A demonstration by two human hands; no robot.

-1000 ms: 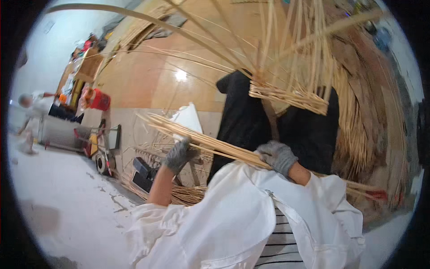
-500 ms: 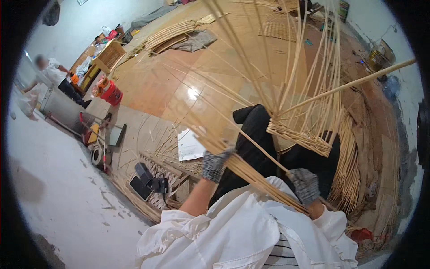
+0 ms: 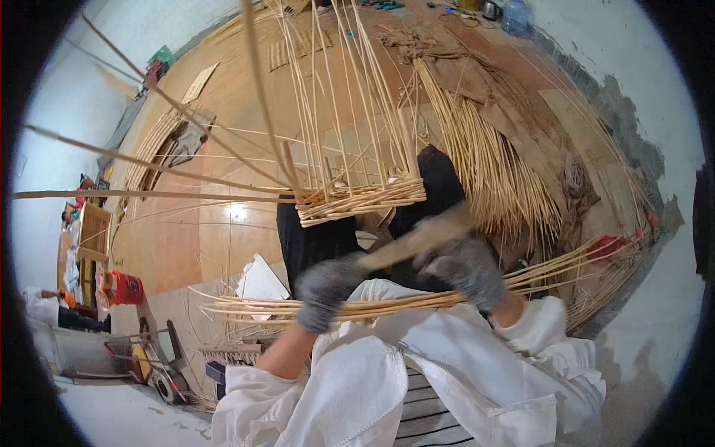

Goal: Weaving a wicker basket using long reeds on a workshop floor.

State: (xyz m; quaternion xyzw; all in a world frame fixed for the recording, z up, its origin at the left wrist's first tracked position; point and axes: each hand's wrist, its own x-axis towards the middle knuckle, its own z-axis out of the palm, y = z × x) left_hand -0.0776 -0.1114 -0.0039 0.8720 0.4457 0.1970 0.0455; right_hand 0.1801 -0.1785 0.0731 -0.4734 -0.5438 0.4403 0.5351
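Observation:
A grey knit glove covers my left hand, which is closed on the near end of a flat tan bar, wood-like and smeared by motion. Just below the bar's middle is my gloved right hand; its fingers are blurred, and whether they touch the bar is unclear. A bundle of pale rods lies across my lap, passing under both wrists. On my dark-trousered knees rests a partly woven wicker piece. Long upright rods rise from its far side, and several others stick out to the left.
A large heap of rods lies right of my knees, by brown sacking. At left stand a red bucket and a wheeled cart. A white sheet lies near my left knee. A person is at far left.
My view has turned right. The rod bundle, held in my left hand before, now lies across my lap. My left hand has the tan bar, and my right hand no longer grips the single rod.

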